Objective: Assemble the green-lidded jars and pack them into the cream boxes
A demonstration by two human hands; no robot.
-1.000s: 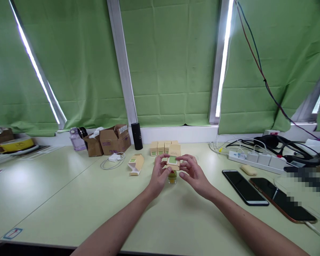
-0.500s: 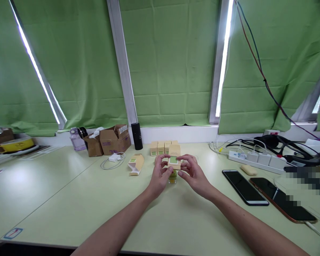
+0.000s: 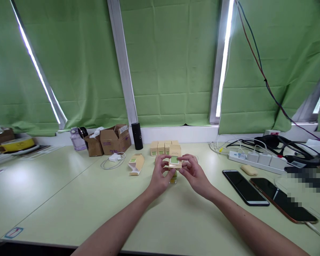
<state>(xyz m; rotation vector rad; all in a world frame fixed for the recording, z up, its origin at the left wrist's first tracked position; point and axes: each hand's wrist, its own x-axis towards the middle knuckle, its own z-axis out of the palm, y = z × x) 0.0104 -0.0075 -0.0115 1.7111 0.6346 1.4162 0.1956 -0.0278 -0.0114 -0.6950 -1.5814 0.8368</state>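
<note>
A small tan cardboard box (image 3: pixel 175 154) with a green label is held up between both hands. My left hand (image 3: pixel 160 176) is closed on its left side, thumb low and fingers near the upper edge. On the other side my right hand (image 3: pixel 193 173) grips it in the same way. Directly below the box, a small clear bottle (image 3: pixel 173 179) with a yellow-green part stands on the table, partly covered by my fingers. Farther back is a row of similar tan boxes (image 3: pixel 161 147). An opened tan box (image 3: pixel 136 164) lies tilted to the left.
A white charger with its cable (image 3: pixel 114 157), brown cartons (image 3: pixel 114 139) and a black cylinder (image 3: pixel 137 136) are at the back left. To the right are two phones (image 3: pixel 245 187), a power strip (image 3: pixel 256 160), a beige oval object (image 3: pixel 249 170) and tangled black cables.
The box has tipped slightly in my hands, and my right thumb has come in against its lower edge. The bottle has stayed in place.
</note>
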